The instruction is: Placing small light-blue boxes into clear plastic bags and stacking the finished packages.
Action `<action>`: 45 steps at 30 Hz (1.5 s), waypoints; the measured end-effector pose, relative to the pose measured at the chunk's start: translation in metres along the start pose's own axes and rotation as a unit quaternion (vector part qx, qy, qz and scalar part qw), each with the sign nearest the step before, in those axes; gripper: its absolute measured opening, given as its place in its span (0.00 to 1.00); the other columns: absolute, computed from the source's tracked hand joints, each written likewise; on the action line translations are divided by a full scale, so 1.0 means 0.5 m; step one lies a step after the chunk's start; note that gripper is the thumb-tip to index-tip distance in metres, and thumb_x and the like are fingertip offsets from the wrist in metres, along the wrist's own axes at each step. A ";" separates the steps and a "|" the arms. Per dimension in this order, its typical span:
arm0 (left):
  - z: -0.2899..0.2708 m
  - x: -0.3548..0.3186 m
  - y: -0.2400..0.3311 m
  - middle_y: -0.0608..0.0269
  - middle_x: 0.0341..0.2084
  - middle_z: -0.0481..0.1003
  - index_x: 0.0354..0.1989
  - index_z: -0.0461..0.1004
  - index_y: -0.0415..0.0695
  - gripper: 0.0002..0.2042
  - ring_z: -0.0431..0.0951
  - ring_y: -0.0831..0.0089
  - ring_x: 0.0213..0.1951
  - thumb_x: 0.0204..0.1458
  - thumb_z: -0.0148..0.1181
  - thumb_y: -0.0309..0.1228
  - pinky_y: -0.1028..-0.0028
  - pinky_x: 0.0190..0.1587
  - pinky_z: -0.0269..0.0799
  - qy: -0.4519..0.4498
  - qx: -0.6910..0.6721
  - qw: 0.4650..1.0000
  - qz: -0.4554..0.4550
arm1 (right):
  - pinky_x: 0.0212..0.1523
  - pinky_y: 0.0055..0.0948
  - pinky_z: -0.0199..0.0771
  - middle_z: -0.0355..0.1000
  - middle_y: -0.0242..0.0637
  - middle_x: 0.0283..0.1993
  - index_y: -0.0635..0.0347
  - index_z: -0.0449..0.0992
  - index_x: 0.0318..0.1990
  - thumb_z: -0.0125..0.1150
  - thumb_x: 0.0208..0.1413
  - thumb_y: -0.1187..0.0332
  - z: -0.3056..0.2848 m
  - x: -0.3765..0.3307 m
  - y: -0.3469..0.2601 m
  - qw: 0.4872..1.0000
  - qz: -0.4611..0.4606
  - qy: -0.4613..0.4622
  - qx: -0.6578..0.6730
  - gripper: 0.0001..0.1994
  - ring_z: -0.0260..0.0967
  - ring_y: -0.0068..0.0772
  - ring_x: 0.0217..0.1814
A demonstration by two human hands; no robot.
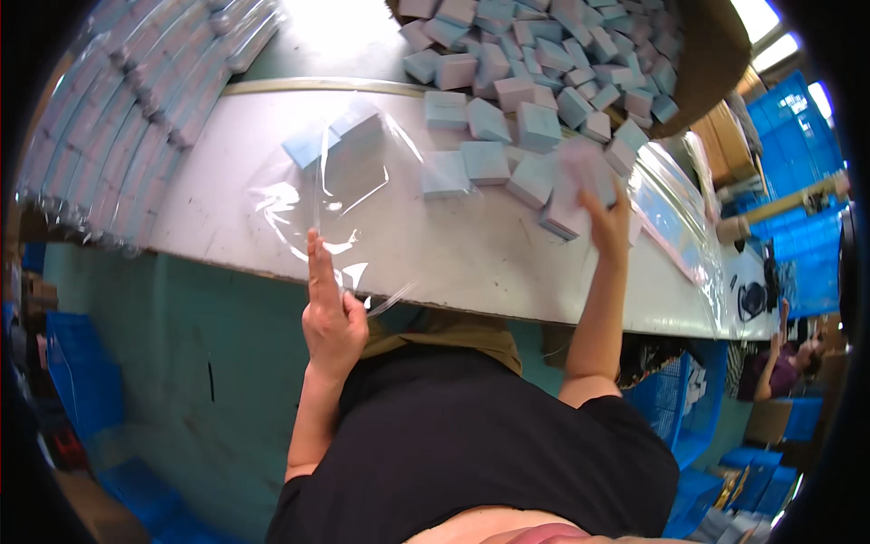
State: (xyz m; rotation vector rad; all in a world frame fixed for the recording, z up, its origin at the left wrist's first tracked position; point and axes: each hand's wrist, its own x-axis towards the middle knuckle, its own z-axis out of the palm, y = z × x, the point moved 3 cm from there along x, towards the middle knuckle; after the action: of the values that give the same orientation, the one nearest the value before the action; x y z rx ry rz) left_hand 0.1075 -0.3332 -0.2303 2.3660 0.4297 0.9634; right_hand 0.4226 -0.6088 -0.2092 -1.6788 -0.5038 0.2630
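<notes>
A clear plastic bag (pixel 362 186) lies on the white table, two small pale blue boxes (pixel 311 147) at its far end. My left hand (pixel 333 322) is at the bag's near edge, fingers straight and together, film between them and the thumb. Over to the right, my right hand (pixel 609 222) is closed around a small pinkish box (pixel 580 163), blurred by motion. Beside it are loose boxes, among them a pale blue box (pixel 487 163) and a box with its white side up (pixel 446 174).
A large heap of pink and blue boxes (pixel 553 54) spills from a brown carton (pixel 720 54) at the back. Film-wrapped packs of boxes (pixel 136 109) are stacked at the left. Flat plastic sheets (pixel 675 213) lie on the right. Farther right, another person (pixel 784 367) sits near blue crates.
</notes>
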 end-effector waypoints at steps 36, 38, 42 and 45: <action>-0.041 -0.001 -0.039 0.49 0.72 0.57 0.72 0.63 0.56 0.45 0.82 0.63 0.34 0.39 0.46 0.10 0.72 0.25 0.73 0.019 0.064 0.997 -0.035 | 0.62 0.40 0.64 0.66 0.50 0.54 0.57 0.68 0.42 0.72 0.38 0.66 0.293 0.089 0.026 0.799 -0.328 -0.176 -0.473 0.23 0.65 0.54 0.58; -0.049 -0.011 -0.043 0.52 0.72 0.59 0.71 0.63 0.53 0.44 0.82 0.61 0.40 0.39 0.46 0.10 0.70 0.28 0.74 0.011 0.062 0.997 -0.054 | 0.62 0.37 0.64 0.66 0.47 0.55 0.59 0.69 0.46 0.74 0.38 0.62 0.243 0.060 -0.017 0.904 -0.277 -0.138 -0.296 0.27 0.65 0.51 0.59; -0.053 -0.016 -0.035 0.56 0.70 0.62 0.70 0.63 0.46 0.42 0.77 0.54 0.56 0.38 0.48 0.12 0.64 0.44 0.78 -0.002 0.012 0.998 -0.068 | 0.60 0.38 0.66 0.68 0.46 0.57 0.56 0.68 0.67 0.72 0.39 0.64 0.026 -0.002 -0.035 0.921 -0.211 -0.040 -0.326 0.41 0.66 0.47 0.59; -0.046 0.010 -0.016 0.55 0.68 0.65 0.71 0.61 0.45 0.42 0.77 0.55 0.57 0.39 0.47 0.11 0.67 0.42 0.80 -0.022 0.018 0.999 -0.036 | 0.63 0.46 0.67 0.66 0.49 0.59 0.47 0.66 0.70 0.69 0.39 0.67 -0.072 -0.045 0.072 0.900 -0.130 -0.024 -0.415 0.42 0.65 0.57 0.61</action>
State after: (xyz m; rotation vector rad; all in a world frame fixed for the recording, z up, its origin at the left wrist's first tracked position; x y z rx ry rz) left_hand 0.0939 -0.3159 -0.2187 2.3826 0.5159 0.8760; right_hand 0.4252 -0.6545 -0.2406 -2.3971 -0.9586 -0.1421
